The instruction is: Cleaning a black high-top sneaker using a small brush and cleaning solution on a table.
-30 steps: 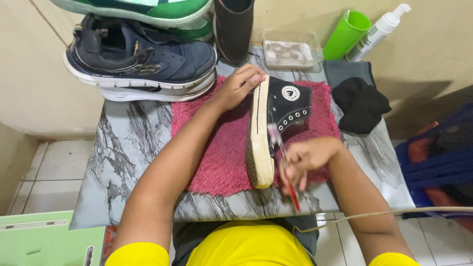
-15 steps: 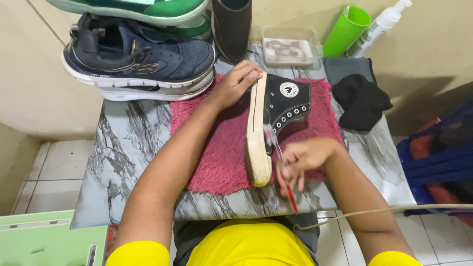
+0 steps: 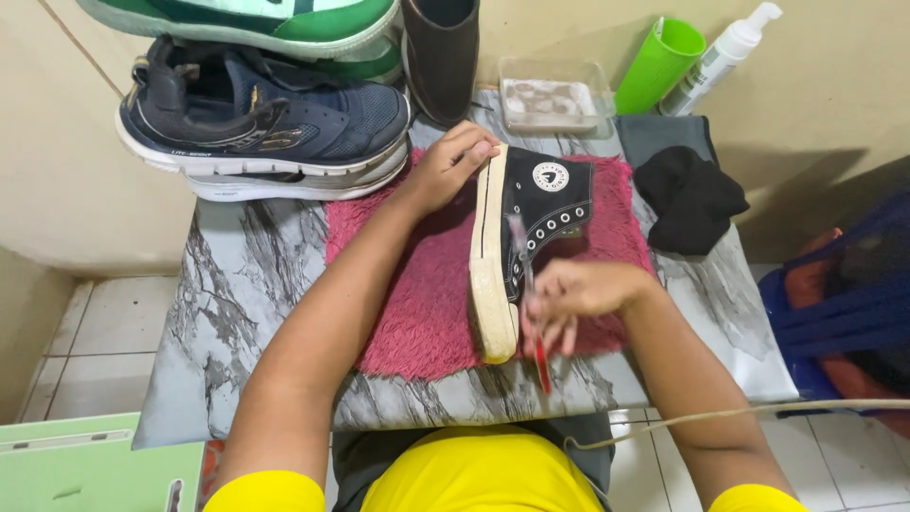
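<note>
A marble-patterned table (image 3: 237, 313) stands against a beige wall (image 3: 66, 171) on white floor tiles (image 3: 104, 341).
</note>
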